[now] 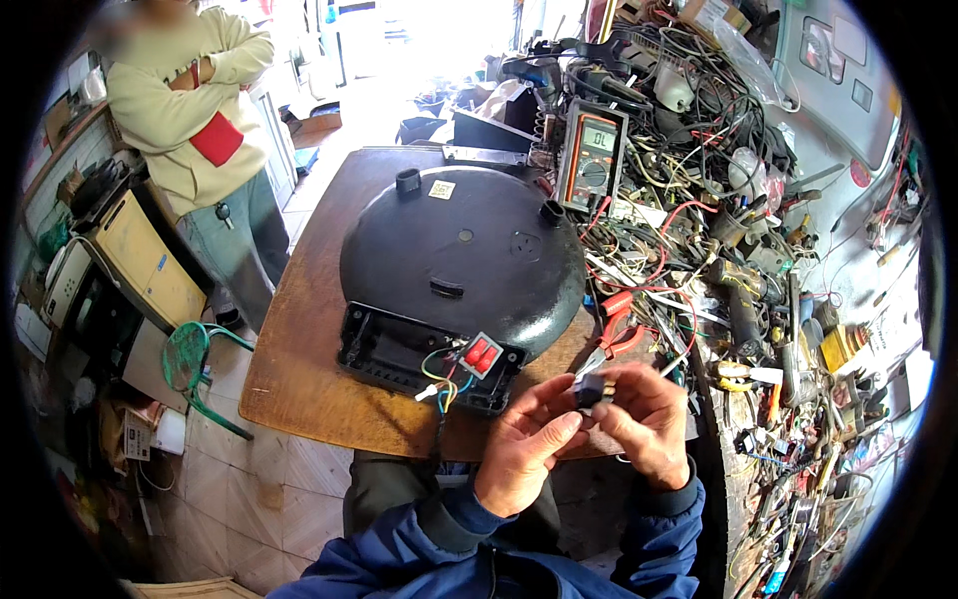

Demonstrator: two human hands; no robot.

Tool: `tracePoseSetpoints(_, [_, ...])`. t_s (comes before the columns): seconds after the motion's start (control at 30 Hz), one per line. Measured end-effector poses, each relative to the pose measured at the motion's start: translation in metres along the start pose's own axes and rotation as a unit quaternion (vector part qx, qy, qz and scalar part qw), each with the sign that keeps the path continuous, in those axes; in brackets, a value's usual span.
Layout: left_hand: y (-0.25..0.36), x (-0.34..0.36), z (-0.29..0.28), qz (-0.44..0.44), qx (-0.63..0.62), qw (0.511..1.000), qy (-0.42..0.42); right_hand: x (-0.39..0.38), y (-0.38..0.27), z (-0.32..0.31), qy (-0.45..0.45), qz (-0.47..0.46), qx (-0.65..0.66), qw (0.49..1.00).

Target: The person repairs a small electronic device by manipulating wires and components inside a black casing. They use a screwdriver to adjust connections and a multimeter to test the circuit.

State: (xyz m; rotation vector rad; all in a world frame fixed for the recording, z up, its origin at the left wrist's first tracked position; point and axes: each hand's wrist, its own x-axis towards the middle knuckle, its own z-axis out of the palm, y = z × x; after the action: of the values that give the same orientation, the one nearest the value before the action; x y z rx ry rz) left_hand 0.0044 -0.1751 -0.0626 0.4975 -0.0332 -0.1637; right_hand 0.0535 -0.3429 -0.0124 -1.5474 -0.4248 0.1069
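Observation:
Pinched between the fingertips of both my hands is a small black block-shaped part point(591, 390) with what look like metal terminals; its exact kind is hard to make out. My left hand point(534, 449) grips it from the left, and my right hand point(651, 424) from the right. Just beyond lie red-handled pliers point(623, 339). A large round black appliance body point(464, 255) rests on the wooden table, its rectangular compartment point(384, 344) open toward me. At that compartment's right end sits a red double rocker switch point(482, 355), with coloured wires point(447, 387) hanging loose beside it.
A multimeter point(593, 155) stands at the back right of the table point(299, 369), against a heap of tangled cables point(689, 130). Tools and scraps crowd the right side, among them a drill point(740, 309). At the far left stands a person point(190, 130) with folded arms, near a green stool point(190, 359).

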Motion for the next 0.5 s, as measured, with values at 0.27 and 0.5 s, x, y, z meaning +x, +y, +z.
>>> tracePoseSetpoints(0.27, [0.058, -0.086, -0.001, 0.107, 0.403, 0.906, -0.074, 0.082, 0.008, -0.006, 0.177, -0.116, -0.407, 0.889])
tracePoseSetpoints(0.5, [0.101, -0.105, -0.037, 0.31, 0.799, 0.495, 0.145, 0.078, -0.003, 0.037, 0.17, -0.218, -0.388, 0.879])
